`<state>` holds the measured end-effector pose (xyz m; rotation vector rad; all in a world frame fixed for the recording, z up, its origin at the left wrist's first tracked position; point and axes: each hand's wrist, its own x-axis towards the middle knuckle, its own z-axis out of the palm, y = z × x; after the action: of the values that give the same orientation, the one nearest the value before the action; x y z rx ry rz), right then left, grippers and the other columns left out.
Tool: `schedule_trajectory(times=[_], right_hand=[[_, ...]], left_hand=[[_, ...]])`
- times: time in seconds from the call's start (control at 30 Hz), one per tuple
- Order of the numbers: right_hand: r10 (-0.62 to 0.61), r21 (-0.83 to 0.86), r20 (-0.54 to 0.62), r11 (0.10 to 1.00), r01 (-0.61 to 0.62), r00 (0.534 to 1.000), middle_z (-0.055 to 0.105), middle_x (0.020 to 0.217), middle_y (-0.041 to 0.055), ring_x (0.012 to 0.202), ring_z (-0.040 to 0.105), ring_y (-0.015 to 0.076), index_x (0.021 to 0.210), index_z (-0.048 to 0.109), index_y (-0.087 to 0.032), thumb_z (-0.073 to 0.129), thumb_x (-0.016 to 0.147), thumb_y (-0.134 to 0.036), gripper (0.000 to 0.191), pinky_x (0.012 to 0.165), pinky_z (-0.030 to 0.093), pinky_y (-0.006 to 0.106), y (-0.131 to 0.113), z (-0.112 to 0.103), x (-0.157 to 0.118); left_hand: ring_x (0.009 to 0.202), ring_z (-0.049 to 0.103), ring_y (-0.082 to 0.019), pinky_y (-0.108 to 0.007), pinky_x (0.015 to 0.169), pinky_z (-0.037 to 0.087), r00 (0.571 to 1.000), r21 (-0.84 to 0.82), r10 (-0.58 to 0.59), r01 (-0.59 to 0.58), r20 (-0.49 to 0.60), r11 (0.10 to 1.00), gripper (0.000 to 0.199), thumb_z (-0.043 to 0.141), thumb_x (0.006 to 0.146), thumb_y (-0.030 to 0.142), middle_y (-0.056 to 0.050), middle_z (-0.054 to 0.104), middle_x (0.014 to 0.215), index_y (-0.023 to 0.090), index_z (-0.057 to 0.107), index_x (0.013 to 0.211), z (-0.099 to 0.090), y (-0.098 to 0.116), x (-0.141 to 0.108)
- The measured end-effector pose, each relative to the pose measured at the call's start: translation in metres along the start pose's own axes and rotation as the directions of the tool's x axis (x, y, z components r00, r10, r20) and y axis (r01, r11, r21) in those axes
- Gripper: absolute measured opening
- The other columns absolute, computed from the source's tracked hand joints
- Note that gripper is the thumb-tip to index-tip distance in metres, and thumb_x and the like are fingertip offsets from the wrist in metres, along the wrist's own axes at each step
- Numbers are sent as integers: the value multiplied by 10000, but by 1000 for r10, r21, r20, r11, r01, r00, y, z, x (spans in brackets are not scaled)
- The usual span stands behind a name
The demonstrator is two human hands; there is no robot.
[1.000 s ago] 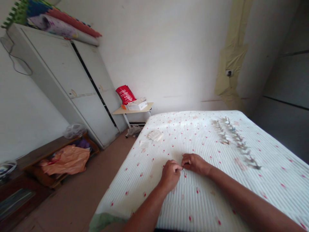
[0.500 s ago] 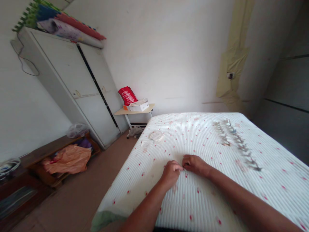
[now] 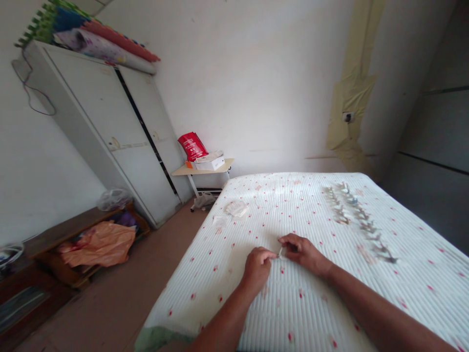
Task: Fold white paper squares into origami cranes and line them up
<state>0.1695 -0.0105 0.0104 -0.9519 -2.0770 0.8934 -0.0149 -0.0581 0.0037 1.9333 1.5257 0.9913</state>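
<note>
Over the middle of the bed, my left hand (image 3: 257, 264) pinches one end of a small pale strip (image 3: 280, 252), too small to make out its kind. My right hand (image 3: 303, 252) is bent round the other side of it, thumb and index finger at the strip. Both hands are just above the white quilted bed cover (image 3: 311, 303) with red dots. To the right lie two rows of small pointed pieces (image 3: 367, 226), greyish, white and brown. Left of the hands, a round pale packet (image 3: 236, 209) lies near a small printed sheet (image 3: 220, 221).
A small table (image 3: 203, 171) holding a red bag (image 3: 192, 145) and a white box (image 3: 210, 161) stands past the bed's far left corner. A tall cabinet (image 3: 110, 132) and a low wooden shelf (image 3: 66, 225) with an orange plastic bag (image 3: 98, 244) are at left.
My right hand's fingers have lifted and opened a little, so the pale strip now shows between the hands. My left hand stays nearly in place. The view has shifted slightly.
</note>
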Motion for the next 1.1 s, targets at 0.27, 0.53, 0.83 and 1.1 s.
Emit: schedule_trajectory(times=[0.27,0.53,0.83,1.1], right_hand=[[-102,-81,-58,992,97,993,542,746,25,697,517,137,727,534,-179,469,738,-118,90,633,425,257,-8,-8,-12],[-169,-234,106,954,190,980,571,892,54,787,559,131,894,654,-205,432,848,-183,228,707,440,245,-13,-7,-18],[-249,-537,227,775,334,941,590,805,64,773,536,152,889,681,-209,413,892,-273,276,697,403,279,-16,-4,-17],[-252,-535,225,776,335,941,587,819,64,778,533,153,943,670,-214,406,896,-249,270,690,403,276,-16,-6,-18]], left_hand=[[840,543,-131,-275,806,433,995,-20,79,-80,-55,997,396,393,647,-18,-17,625,822,188,679,829,2,-4,-3],[859,524,-136,-279,817,422,993,12,105,-104,-59,994,406,387,645,-34,-23,604,828,184,677,829,2,-4,-4],[842,505,-144,-281,795,414,991,79,96,-89,-96,993,363,438,655,-20,-18,589,810,197,678,819,-1,-4,-2],[787,455,-166,-293,719,363,973,303,217,-232,82,924,323,478,732,53,-30,571,759,254,691,868,-5,1,-1]])
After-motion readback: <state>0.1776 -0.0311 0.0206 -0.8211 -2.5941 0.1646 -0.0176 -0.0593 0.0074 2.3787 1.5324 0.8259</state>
